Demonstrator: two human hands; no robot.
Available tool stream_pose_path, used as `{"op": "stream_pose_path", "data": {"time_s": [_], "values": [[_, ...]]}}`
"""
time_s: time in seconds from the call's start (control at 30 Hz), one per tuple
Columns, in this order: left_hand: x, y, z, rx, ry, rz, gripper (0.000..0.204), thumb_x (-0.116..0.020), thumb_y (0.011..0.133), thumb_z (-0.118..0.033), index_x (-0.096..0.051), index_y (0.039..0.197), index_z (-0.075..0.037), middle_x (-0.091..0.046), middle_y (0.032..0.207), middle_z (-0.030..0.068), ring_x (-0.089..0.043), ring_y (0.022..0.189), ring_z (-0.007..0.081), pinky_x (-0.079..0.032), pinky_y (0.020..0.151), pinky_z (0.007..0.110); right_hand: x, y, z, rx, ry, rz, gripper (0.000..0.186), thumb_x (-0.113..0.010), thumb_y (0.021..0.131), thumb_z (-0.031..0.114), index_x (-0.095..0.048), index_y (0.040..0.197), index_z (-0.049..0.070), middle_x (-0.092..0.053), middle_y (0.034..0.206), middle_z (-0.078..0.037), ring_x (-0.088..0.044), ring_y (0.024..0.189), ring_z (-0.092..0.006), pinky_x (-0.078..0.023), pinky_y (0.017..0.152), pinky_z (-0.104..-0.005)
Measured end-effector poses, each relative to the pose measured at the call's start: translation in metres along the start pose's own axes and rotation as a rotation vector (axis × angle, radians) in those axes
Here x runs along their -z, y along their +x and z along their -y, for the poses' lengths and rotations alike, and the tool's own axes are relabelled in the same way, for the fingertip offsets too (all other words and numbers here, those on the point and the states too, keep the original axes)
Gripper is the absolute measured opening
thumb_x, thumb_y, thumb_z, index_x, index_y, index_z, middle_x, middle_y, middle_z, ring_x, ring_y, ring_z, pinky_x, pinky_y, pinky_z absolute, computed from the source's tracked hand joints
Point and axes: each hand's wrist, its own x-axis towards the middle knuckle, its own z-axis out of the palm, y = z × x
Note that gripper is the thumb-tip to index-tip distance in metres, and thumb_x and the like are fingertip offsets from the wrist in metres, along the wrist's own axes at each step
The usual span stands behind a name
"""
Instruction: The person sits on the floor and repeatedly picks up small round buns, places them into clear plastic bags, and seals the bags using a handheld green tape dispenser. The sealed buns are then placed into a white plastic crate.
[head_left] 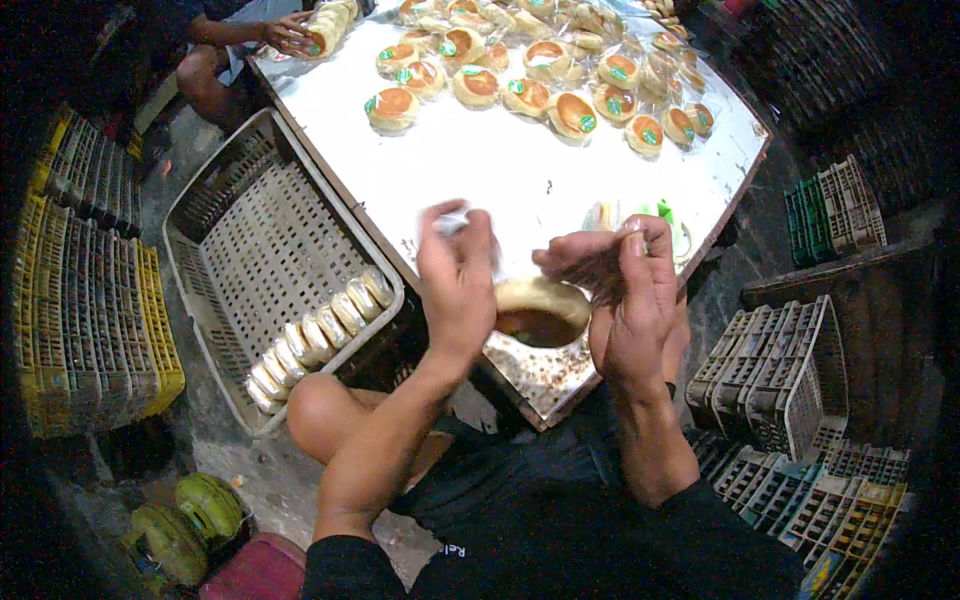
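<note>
A round bun [543,312] with a pale rim and a brown centre lies at the near corner of the white table [470,170], between my hands. My left hand [456,290] is raised at the bun's left side, its fingers curled around a small whitish scrap [452,222] that is blurred. On the other side, my right hand [638,310] is bent at the wrist with thumb and fingertips pressed together; blur hides what is in them. Beyond the right hand are green-marked stickers [668,213], partly covered by it.
Many bagged buns [476,85] with green labels cover the table's far part. A grey crate [255,215] at left holds a row of wrapped buns [320,335]. Another person's hand [288,34] touches buns at the far left. Stacked crates [775,375] stand on both sides.
</note>
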Motion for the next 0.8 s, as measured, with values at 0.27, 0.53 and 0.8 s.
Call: {"op": "stream_pose_path", "data": {"time_s": [0.27,0.53,0.8], "values": [[-0.013,-0.024,-0.014,0.031,-0.013,0.19,0.014,-0.065,0.09,-0.012,-0.064,0.09,0.002,-0.068,0.081,0.0077,-0.062,0.074,0.0093,-0.051,0.069,0.024,0.01,-0.008,-0.011,0.319,-0.639,-0.114,0.03,-0.051,0.097,0.021,-0.046,0.118,0.001,-0.06,0.115,-0.02,-0.057,0.113,-0.0275,-0.045,0.095,-0.0367],[-0.006,-0.022,-0.005,-0.661,0.483,0.177,0.009,-0.062,0.089,-0.007,-0.06,0.096,-0.001,-0.057,0.1,0.0086,-0.057,0.093,0.0136,-0.051,0.075,0.027,0.033,-0.029,-0.037,0.245,-0.838,0.217,0.038,-0.057,0.093,0.021,-0.052,0.126,0.002,-0.058,0.125,-0.019,-0.055,0.115,-0.0379,-0.041,0.099,-0.0441],[-0.011,-0.03,-0.002,0.035,-0.026,0.29,0.05,-0.063,0.087,0.0,-0.038,0.13,-0.003,-0.056,0.1,0.0085,-0.054,0.092,0.0102,-0.051,0.073,0.025,0.036,-0.016,-0.01,0.368,-0.847,0.244,0.033,-0.068,0.075,-0.005,-0.061,0.106,0.006,-0.058,0.081,-0.01,-0.061,0.069,-0.0211,-0.048,0.06,-0.031]]}}
